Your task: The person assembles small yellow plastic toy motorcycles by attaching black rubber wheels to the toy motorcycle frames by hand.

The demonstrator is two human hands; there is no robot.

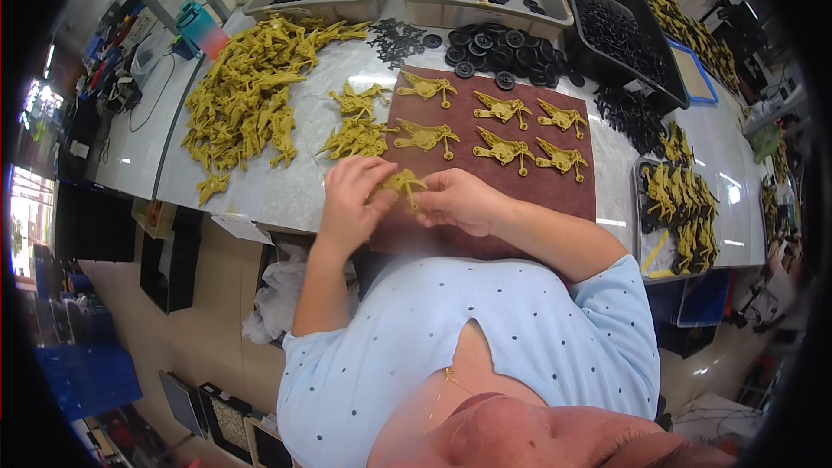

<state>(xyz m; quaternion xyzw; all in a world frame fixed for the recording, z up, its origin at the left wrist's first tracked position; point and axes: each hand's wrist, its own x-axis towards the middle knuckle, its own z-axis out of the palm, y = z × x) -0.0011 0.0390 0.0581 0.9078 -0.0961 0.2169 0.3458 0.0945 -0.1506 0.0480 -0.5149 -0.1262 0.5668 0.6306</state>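
Between my hands, over the near edge of the dark red mat (pixel 555 208), is a yellow plastic part (pixel 404 182) with thin arms. My left hand (pixel 351 199) grips its left side, slightly blurred, with fingers curled. The thumb and fingers of my right hand (pixel 461 201) pinch its right side. Beyond my hands, several similar yellow parts (pixel 503 147) lie spaced out in two rows on the mat. A small cluster of yellow parts (pixel 357 139) sits at the mat's left edge, just past my left hand.
A large heap of yellow parts (pixel 247 78) covers the table's left. Black wheels (pixel 503 56) and small black pieces (pixel 397 42) lie behind the mat. Grey bins (pixel 481 13) and a black bin (pixel 624 30) line the back. At right, a tray (pixel 650 247) holds yellow-and-black assemblies.
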